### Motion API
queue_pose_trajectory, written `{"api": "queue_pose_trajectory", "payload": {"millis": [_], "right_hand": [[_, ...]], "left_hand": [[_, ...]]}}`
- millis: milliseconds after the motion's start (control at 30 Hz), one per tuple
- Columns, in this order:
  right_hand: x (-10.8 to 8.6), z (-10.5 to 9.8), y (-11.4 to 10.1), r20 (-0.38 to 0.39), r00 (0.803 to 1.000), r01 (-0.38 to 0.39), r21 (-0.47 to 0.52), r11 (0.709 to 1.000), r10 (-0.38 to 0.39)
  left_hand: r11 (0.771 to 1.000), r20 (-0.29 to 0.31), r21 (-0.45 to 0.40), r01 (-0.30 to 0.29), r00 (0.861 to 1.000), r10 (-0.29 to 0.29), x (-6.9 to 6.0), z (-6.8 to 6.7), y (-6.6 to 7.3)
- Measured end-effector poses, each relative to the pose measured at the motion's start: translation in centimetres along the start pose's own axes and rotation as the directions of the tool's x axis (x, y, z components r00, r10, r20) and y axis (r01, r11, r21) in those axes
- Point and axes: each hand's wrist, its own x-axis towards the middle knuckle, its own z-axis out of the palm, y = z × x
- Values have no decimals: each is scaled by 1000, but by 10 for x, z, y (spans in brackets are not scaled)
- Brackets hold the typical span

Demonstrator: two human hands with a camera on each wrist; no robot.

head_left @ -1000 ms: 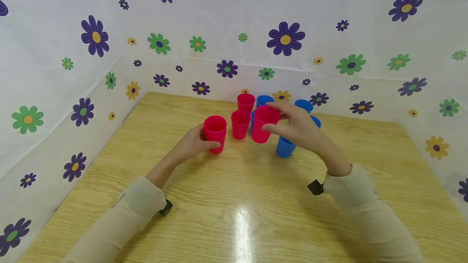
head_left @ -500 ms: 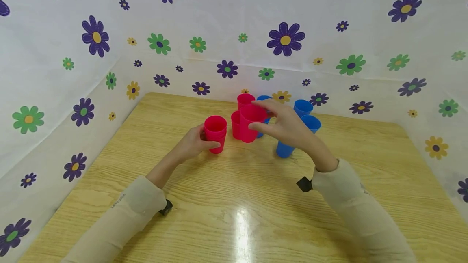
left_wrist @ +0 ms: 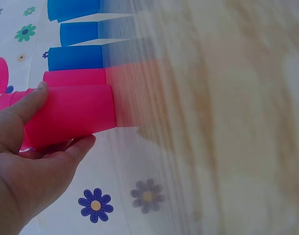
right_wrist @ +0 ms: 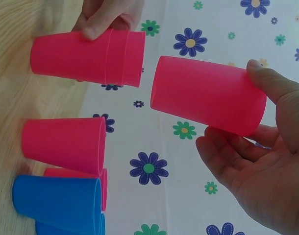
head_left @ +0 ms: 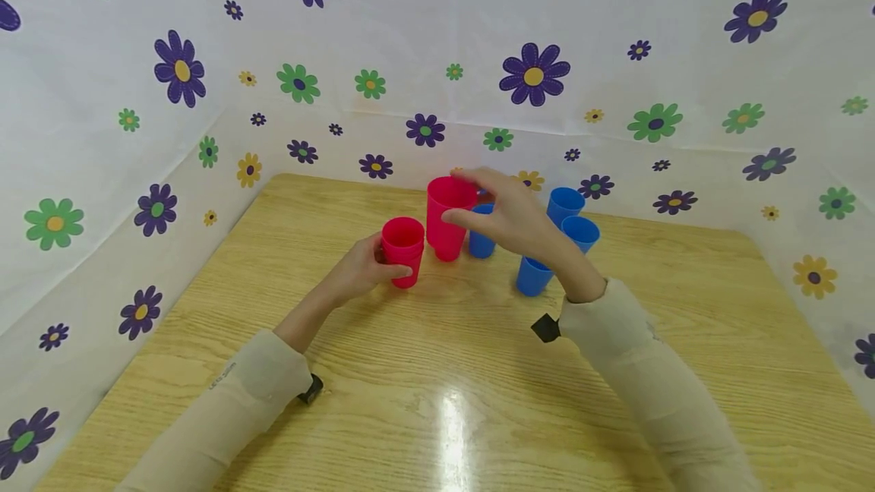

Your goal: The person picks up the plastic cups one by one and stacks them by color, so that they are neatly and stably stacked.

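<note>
My left hand grips a stack of nested red plastic cups standing upright on the table. The left wrist view shows the thumb on one side of the stack and fingers on the other. My right hand holds a single red cup by its rim end, off the table and right of the stack. In the head view it overlaps a standing red cup. The right wrist view shows the lifted cup's narrow base toward the table, apart from the stack, and a standing red cup below.
Several blue cups stand to the right, among them a front one, one behind it and one near the red cup. The wooden table meets a flower-patterned cloth at the back and sides.
My right hand has carried its red cup leftward and slightly up, from before the blue cups to over the standing red ones. The left hand and its stack have stayed put.
</note>
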Motion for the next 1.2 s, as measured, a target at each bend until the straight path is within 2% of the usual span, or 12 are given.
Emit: {"api": "queue_pose_trajectory", "payload": {"millis": [467, 800, 967, 1200], "right_hand": [[32, 19, -11, -3, 1000, 26, 52, 998, -26], [41, 39, -7, 3, 996, 85, 69, 994, -85], [39, 46, -3, 21, 998, 53, 94, 994, -55], [35, 53, 3, 61, 998, -6, 78, 997, 1]], "left_hand": [[1000, 8, 2, -11, 1000, 11, -1, -1, 1], [1000, 17, 1, -26, 1000, 26, 0, -1, 0], [1000, 15, -3, -21, 1000, 21, 0, -1, 0], [1000, 11, 10, -21, 1000, 21, -1, 0, 1]]}}
